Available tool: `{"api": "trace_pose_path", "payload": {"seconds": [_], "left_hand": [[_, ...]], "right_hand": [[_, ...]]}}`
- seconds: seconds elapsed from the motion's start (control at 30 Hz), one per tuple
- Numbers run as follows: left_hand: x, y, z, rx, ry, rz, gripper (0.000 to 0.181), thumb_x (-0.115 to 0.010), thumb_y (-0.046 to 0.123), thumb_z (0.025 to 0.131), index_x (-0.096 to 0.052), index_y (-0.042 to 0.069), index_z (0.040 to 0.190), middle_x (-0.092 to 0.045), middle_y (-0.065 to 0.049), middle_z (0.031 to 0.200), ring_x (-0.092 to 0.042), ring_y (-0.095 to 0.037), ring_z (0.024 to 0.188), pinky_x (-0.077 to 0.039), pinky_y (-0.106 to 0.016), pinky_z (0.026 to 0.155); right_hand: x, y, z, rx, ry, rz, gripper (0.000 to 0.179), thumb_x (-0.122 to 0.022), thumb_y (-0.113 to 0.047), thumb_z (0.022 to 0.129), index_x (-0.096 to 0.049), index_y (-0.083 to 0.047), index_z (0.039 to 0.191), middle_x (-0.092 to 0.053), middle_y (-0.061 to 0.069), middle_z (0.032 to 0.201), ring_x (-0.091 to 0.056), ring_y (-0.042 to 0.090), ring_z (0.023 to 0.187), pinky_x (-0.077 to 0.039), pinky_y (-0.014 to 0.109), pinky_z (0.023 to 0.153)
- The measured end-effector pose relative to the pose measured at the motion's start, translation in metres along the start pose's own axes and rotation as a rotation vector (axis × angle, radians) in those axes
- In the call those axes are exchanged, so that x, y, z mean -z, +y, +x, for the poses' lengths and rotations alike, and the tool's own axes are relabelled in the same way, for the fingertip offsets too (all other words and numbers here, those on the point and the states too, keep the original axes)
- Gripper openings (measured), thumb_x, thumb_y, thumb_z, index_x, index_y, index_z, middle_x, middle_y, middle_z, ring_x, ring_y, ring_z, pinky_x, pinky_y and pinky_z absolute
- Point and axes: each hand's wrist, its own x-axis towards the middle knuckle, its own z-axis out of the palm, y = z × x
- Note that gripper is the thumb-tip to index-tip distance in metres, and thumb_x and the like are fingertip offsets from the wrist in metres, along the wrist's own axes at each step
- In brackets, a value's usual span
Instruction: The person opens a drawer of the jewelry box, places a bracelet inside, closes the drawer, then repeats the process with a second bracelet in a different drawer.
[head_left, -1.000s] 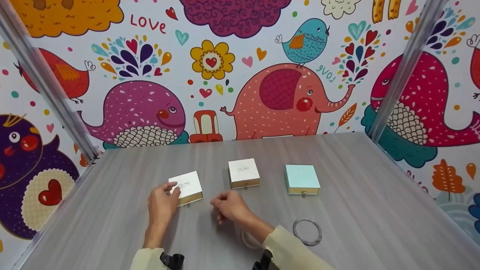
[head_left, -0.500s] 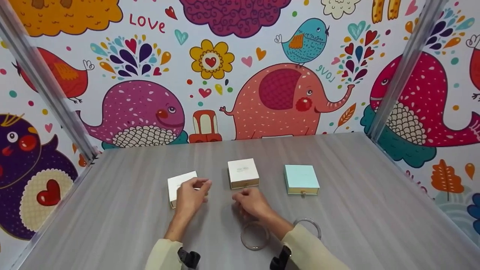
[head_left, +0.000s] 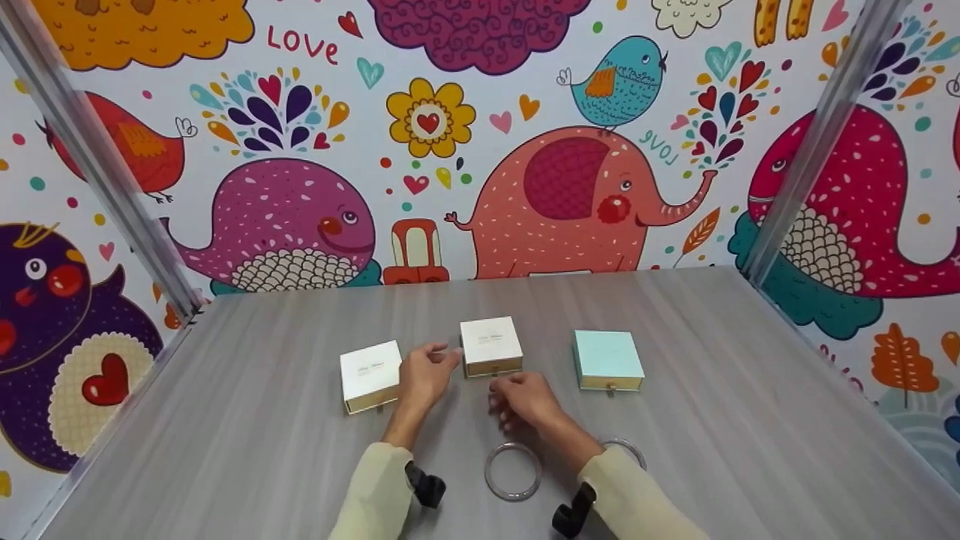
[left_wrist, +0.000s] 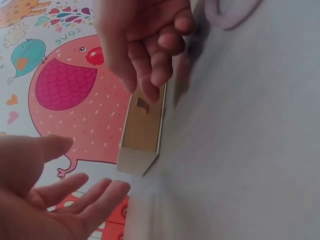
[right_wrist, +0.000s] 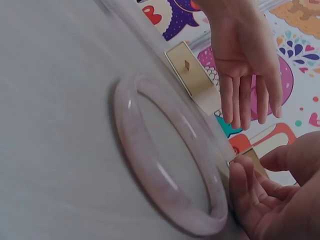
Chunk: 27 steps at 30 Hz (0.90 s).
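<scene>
My left hand (head_left: 427,379) reaches to the left side of the middle white box (head_left: 491,337), fingers extended and holding nothing. In the left wrist view its fingers (left_wrist: 95,202) are spread a little short of the box. My right hand (head_left: 529,401) is in front of that box, its fingers loosely bent with nothing in them. The left wrist view has its fingertips beside the small pull tab (left_wrist: 142,104) on the gold drawer front (left_wrist: 142,127); whether they touch cannot be told. A pale lilac bangle (right_wrist: 135,130) lies on the table below my right hand.
Another white box (head_left: 371,371) stands left of my left hand, turned at an angle. A mint-green box (head_left: 607,352) stands to the right. A second bangle (head_left: 636,452) is partly hidden by my right sleeve (head_left: 630,495). A patterned wall (head_left: 427,187) rises behind the grey table (head_left: 225,420).
My left hand has left the left white box and moved right to the middle one. My right hand has also moved right, to that box's front. The boxes and bangles have stayed put.
</scene>
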Motion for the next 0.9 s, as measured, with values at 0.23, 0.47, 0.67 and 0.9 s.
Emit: {"api": "trace_pose_path", "payload": {"seconds": [0.23,0.47,0.67,0.9], "left_hand": [[-0.023,-0.004,0.009,0.048,0.018,-0.015,0.044,-0.068,0.027,0.093,-0.066,-0.002,0.125,-0.073,-0.021,0.114,-0.07,-0.034,0.106,-0.054,-0.047,0.092],[-0.035,-0.01,0.02,0.105,0.051,-0.052,0.042,-0.067,0.029,0.093,-0.068,0.001,0.125,-0.071,-0.021,0.12,-0.068,-0.035,0.113,-0.052,-0.047,0.097],[-0.039,-0.012,0.025,0.1,0.048,-0.09,0.04,-0.069,0.025,0.092,-0.068,-0.001,0.123,-0.073,-0.021,0.117,-0.069,-0.034,0.11,-0.053,-0.046,0.095],[-0.041,-0.016,0.027,0.096,0.016,-0.075,0.037,-0.071,0.02,0.091,-0.069,0.001,0.123,-0.073,-0.02,0.117,-0.069,-0.032,0.11,-0.054,-0.044,0.093]], "right_hand": [[0.003,0.003,0.01,-0.038,0.016,0.085,0.029,-0.056,-0.023,0.098,-0.07,0.0,0.089,-0.067,0.001,0.07,-0.057,0.009,0.049,-0.054,0.025,0.049],[0.001,0.002,0.024,-0.093,0.015,0.219,0.031,-0.053,-0.021,0.099,-0.069,0.005,0.103,-0.068,0.003,0.07,-0.06,0.01,0.053,-0.056,0.026,0.052],[-0.002,0.001,0.028,-0.105,-0.009,0.296,0.034,-0.05,-0.022,0.101,-0.066,0.007,0.109,-0.067,0.003,0.069,-0.058,0.008,0.053,-0.056,0.025,0.052],[-0.001,0.001,0.03,-0.128,-0.008,0.305,0.034,-0.049,-0.021,0.102,-0.066,0.008,0.108,-0.067,0.003,0.067,-0.06,0.01,0.053,-0.057,0.027,0.054]]}}
